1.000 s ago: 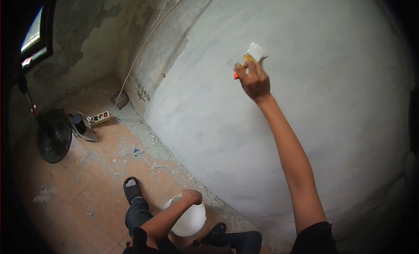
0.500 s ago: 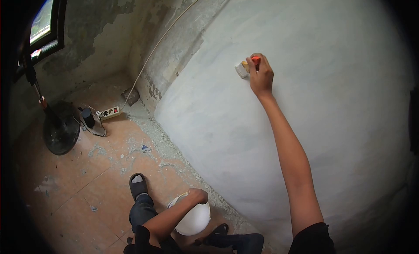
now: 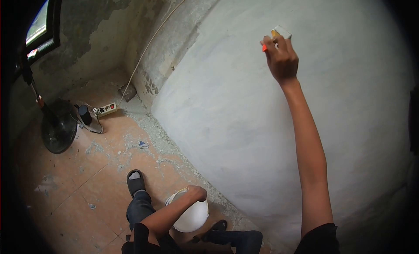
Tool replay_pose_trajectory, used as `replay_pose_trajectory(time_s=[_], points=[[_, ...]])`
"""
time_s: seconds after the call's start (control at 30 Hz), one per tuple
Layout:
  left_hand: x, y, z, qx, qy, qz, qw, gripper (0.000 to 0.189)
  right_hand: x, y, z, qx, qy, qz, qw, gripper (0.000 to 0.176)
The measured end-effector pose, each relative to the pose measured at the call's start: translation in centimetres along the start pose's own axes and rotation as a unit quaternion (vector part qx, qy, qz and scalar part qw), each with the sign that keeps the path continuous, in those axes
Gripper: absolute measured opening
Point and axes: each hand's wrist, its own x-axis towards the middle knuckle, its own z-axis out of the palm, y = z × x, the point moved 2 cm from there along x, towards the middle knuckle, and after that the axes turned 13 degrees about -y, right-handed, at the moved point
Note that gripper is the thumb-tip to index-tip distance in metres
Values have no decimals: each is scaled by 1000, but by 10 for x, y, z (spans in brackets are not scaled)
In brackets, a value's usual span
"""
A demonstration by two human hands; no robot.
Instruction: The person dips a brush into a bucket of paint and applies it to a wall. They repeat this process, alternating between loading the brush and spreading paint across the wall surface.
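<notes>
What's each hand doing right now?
Left hand: closed, holding the round white bucket.
Right hand: closed, holding the flat, white-bristled, yellow-and-orange paintbrush.

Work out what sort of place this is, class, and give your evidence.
Probably a room being renovated: a paintbrush is held up to a whitish wall, flaky debris litters the tiled floor, and a blotchy, peeling wall adjoins.

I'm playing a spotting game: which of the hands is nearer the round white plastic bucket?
Left. The left hand is on the bucket, at its rim; the right hand is farther away, up at the pale whitish wall.
</notes>
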Motion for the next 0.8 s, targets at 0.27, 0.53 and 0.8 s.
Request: replay_pose_trajectory(time_s=[0.27, 0.53, 0.8], points=[[7, -2, 1, 12, -26, -1, 1000, 31, -40, -105, 18, 246, -100, -38, 963, 11], [-2, -7, -2, -12, 9, 3, 1000, 31, -19, -89, 42, 366, -113, 127, 915, 12], [-3, -6, -2, -18, 4, 2, 1000, 31, 28, 13, -1, 137, 95, 99, 981, 14]])
